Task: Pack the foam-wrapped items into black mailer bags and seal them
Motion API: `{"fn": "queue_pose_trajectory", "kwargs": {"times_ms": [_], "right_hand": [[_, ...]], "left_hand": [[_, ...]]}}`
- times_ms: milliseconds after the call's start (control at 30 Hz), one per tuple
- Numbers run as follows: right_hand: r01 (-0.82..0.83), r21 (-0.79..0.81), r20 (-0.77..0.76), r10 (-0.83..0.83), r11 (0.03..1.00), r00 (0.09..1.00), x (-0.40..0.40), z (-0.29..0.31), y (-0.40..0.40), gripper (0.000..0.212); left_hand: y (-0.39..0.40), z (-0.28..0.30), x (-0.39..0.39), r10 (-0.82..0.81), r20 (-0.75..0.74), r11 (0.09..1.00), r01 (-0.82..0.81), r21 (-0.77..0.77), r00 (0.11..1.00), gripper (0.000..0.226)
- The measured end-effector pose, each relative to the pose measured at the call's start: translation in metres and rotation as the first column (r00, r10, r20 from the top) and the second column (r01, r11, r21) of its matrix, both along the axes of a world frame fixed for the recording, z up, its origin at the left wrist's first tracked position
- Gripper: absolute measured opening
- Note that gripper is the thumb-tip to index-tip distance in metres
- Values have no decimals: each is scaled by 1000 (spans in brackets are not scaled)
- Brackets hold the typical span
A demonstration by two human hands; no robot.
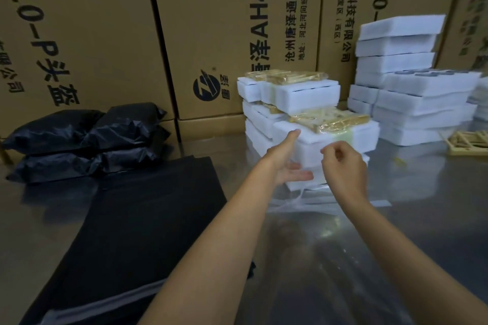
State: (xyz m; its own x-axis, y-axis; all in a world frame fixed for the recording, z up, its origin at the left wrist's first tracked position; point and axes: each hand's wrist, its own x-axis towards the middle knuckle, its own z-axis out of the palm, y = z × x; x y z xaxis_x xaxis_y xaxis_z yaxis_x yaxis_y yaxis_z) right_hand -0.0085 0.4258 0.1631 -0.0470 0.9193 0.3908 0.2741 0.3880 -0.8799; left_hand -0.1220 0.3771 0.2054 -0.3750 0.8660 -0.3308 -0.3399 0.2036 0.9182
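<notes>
Nearest, flat black plastic mailer bags (pixel 148 219) lie on the steel tabletop (pixel 396 219). Just beyond, the left hand (pixel 286 163), fingers spread, touches the white foam-wrapped block (pixel 311 150), its long axis crosswise; the right hand (pixel 343 166) hovers loosely curled, empty, equally near.

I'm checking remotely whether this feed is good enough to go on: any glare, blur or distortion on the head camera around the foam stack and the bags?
Head view: glare and reflections streak the shiny tabletop; the stack of flat mailer bags and the packed bags sit in dim light with little detail; wide-angle bending curves the cartons; both hands and the foam stack look slightly soft.
</notes>
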Motion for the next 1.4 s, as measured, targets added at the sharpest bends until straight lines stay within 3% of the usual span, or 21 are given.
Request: {"fn": "queue_pose_trajectory", "kwargs": {"times_ms": [100, 200, 267, 400, 533, 700, 833, 933, 1067, 1133, 1200, 1267, 1333, 1400], "right_hand": [[-44, -80, -16, 43, 996, 999, 8, -9, 10, 22], [-71, -138, -29, 67, 988, 997, 10, -13, 19, 23], [-106, -208, -72, 93, 972, 993, 11, -16, 22, 26], [-179, -374, -258, 83, 910, 963, 15, -24, 25, 31], [-405, -530, -611, -5, 745, 792, 30, -27, 18, 32], [-780, -388, -893, 8, 492, 449, 39, -33, -5, 64], [-875, -358, -841, 294, 327, 454, 35, -30, -36, 62], [-895, -362, -826, 355, 259, 437, 21, -35, -61, 53], [-889, -330, -858, 290, 318, 423, -9, -43, -89, 44], [-863, -327, -860, 257, 385, 440, -22, -45, -96, 45], [-829, -339, -856, 221, 445, 468, -32, -44, -99, 43], [-796, -348, -851, 190, 496, 490, -38, -43, -99, 38], [-760, -354, -848, 155, 545, 506, -42, -44, -97, 35], [-737, -349, -849, 138, 579, 510, -44, -47, -95, 35]], "left_hand": [[19, 1, 7, -39, -19, 995, 37, -91, 999, 76], [34, -2, 14, -51, 62, 998, 53, -20, 997, 69], [38, -5, 19, 33, 96, 998, -37, 44, 995, 59], [22, -14, 14, 196, 112, 970, -209, 122, 974, 62], [-29, -21, 1, 268, 88, 942, -280, 183, 959, 53], [-102, -18, -28, 269, -11, 947, -263, 182, 963, 48], [-157, -16, -56, 193, -251, 980, -172, 105, 949, 67], [-188, -20, -72, 104, -341, 995, -95, 43, 934, 71], [-215, -28, -94, 45, -381, 999, -50, -3, 923, 68], [-225, -33, -107, 2, -485, 998, -33, -55, 874, 59], [-235, -41, -123, -42, -656, 988, -68, -142, 754, 48], [-245, -55, -140, -202, -767, 956, -48, -290, 609, 42], [-253, -71, -150, -382, -767, 901, 25, -432, 515, 45], [-258, -84, -155, -413, -774, 897, 66, -438, 479, 45]]}}
